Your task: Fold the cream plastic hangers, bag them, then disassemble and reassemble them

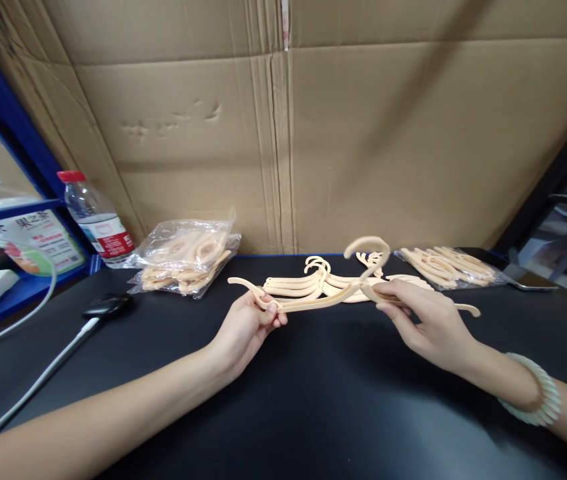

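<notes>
The left fingers and right fingers are pinching a beige clothes hanger, apparently just above the desk.

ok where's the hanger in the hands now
In the head view, the held hanger is slightly right of centre, gripped by left hand and right hand, in front of the loose hangers.

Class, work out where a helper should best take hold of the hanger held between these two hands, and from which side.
Probably the hook, pinched from above. It rises over the hanger and its curve is uncovered, while the left hand and right hand each cover part of an arm. Other hangers show behind, so above seems freer.
</notes>
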Demonstrator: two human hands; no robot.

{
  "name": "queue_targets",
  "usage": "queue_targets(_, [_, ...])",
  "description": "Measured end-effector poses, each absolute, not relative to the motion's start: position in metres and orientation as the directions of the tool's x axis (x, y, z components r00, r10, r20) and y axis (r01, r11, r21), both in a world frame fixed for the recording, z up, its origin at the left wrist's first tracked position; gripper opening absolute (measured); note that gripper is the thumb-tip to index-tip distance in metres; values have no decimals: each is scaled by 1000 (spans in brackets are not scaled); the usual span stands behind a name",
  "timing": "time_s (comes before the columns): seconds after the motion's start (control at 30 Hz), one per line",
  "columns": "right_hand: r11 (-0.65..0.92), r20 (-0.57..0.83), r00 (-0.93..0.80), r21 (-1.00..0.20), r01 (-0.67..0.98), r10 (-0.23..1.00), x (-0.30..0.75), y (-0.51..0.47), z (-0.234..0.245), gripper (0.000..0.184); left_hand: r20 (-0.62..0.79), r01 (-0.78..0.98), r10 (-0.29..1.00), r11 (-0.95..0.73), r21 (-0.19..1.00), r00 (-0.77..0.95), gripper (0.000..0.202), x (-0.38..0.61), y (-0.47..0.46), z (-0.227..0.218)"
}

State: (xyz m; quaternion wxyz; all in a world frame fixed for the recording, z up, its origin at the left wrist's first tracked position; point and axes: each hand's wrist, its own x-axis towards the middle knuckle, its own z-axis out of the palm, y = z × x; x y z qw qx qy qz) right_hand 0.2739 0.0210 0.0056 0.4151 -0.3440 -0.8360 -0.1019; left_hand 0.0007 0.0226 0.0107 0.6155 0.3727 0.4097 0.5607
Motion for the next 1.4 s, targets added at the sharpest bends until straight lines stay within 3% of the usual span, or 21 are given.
queue_targets(0.43, [657,735,-305,-245,713,606,274,24,7,18,-89,-375,996,74,924,-23,20,2,14,12])
queue_targets(0.5, [650,740,-300,-235,723,602,276,27,8,17,-156,-315,988,149,937,4,15,5,8,15])
queue_targets(0.63, [639,747,-294,-220,737,597,281,34,9,16,-307,-108,930,332,937,200,22,16,-17,17])
queue_targets(0.7, [642,718,-306,-250,725,625,282,35,7,16,-248,59,917,242,969,313,19,22,-33,16])
queue_targets(0.73, [647,695,-318,-274,711,645,281,34,6,17,-129,157,918,74,985,376,16,24,-40,16])
queue_targets(0.8, [658,642,-352,-327,678,681,278,31,4,18,157,292,848,-340,894,506,7,25,-50,16])
queue_targets(0.9, [689,587,-419,-367,625,692,271,25,2,19,396,355,682,-688,632,615,30,21,-55,15])
queue_targets(0.97, [714,558,-473,-367,597,682,266,20,3,19,413,424,652,-742,520,635,40,17,-53,13])
queue_targets(1.1, [698,419,-562,-345,627,713,261,13,5,16,285,579,692,-716,390,663,56,12,-47,9])
queue_targets(1.23, [666,335,-576,-326,671,745,259,9,5,12,162,658,702,-709,254,694,58,12,-45,8])
queue_targets(1.4, [666,314,-589,-286,689,744,256,3,7,6,159,661,672,-741,122,724,56,15,-46,13])
